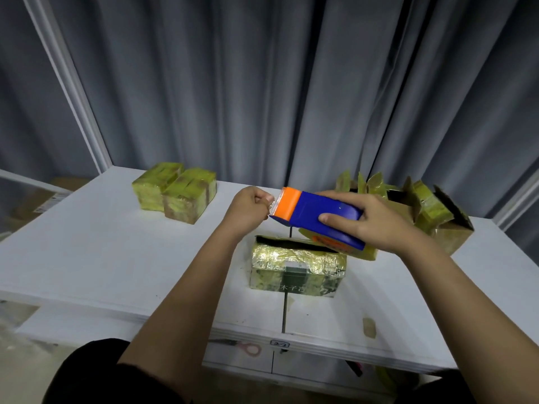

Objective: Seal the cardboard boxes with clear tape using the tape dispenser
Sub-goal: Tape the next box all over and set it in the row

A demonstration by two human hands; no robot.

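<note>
Surface: white flat table with a dark seam running near to far at its middle.
Room: grey pleated curtain behind the far edge; white frame post at far left.
Far left stock: two tape-wrapped yellowish cardboard boxes, touching each other.
Far right stock: cluster of open-flapped cardboard boxes.
Centre item: tape-covered cardboard box with a dark slot along its top, lying over the seam.
Tool: blue and orange plastic tape dispenser, held above the centre box, orange end to the left.
Right hand: wrapped round the dispenser body, thumb on the near side.
Left hand: fingers curled, pinching the clear tape end at the dispenser's orange mouth.
Near edge: red-handled scissors on the lower ledge.
</note>
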